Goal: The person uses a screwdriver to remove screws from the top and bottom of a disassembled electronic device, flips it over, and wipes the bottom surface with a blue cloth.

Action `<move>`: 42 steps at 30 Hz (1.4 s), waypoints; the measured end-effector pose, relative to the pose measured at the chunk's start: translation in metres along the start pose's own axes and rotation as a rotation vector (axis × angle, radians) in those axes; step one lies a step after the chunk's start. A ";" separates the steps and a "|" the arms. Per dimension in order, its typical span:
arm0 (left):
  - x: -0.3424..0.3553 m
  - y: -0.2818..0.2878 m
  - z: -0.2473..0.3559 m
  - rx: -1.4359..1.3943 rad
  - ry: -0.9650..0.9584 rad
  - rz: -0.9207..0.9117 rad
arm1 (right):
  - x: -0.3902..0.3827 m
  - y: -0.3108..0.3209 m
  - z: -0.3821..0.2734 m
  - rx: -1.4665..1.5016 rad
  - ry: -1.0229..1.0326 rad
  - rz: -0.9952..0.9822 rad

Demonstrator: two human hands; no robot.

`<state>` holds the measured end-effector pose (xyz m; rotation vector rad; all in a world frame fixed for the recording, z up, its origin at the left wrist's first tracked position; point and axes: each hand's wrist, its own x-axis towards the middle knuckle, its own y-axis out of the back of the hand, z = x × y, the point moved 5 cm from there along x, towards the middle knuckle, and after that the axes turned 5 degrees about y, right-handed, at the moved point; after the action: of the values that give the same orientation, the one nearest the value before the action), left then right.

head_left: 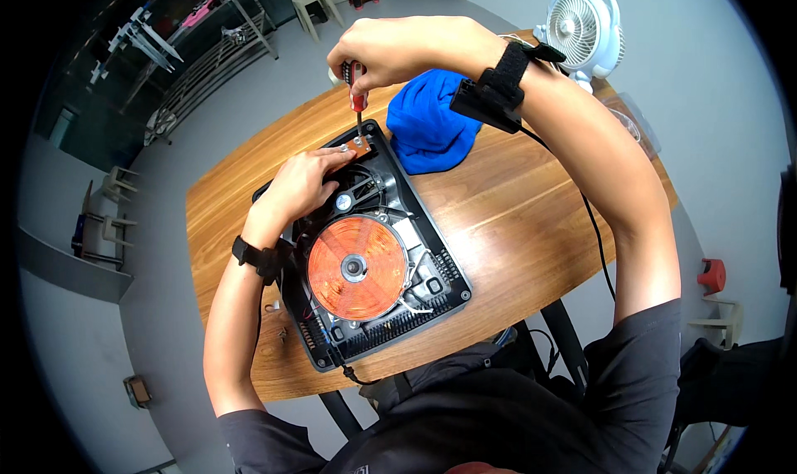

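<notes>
An opened induction cooker (432,250) lies on the wooden table, its black housing showing a round copper coil (336,262) and a dark fan (361,190). At its far end sits a small brown circuit board (362,149). My right hand (378,52) is closed around the handle of a red and black screwdriver (359,102). The screwdriver stands nearly upright with its tip down at the board; the exact contact is too small to make out. My left hand (305,179) lies over the housing's left side, fingers stretched out and touching the board.
A crumpled blue cloth (432,121) lies right of the cooker's far end. A light-blue fan (581,30) stands at the table's far right corner. Small loose parts (283,334) lie near the left edge. A black cable (353,376) leaves the cooker's near end.
</notes>
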<state>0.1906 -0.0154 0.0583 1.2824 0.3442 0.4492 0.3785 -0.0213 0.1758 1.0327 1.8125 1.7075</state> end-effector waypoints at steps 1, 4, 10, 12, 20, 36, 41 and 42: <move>0.001 0.000 0.001 -0.002 0.006 -0.004 | 0.001 0.000 0.001 -0.009 0.007 -0.002; 0.001 0.001 0.004 0.002 0.019 -0.012 | -0.002 0.003 -0.005 -0.024 -0.018 -0.022; 0.000 0.001 0.004 0.033 0.005 -0.005 | 0.000 0.003 -0.009 -0.020 -0.014 -0.040; -0.001 0.001 0.004 0.031 0.009 -0.003 | 0.001 0.004 -0.011 -0.015 -0.028 -0.051; 0.000 0.001 0.005 0.040 0.007 -0.008 | 0.006 -0.002 -0.005 0.001 -0.007 -0.050; 0.001 -0.001 0.002 -0.001 0.023 -0.015 | 0.039 -0.003 -0.008 -0.194 -0.268 -0.192; 0.002 0.000 0.003 -0.007 0.031 -0.044 | 0.031 0.006 -0.017 -0.103 -0.432 -0.301; 0.002 0.001 0.004 -0.006 0.042 -0.054 | 0.030 0.007 -0.017 -0.114 -0.424 -0.312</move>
<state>0.1941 -0.0177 0.0602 1.2563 0.4115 0.4315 0.3481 -0.0096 0.1904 0.9227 1.4940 1.2763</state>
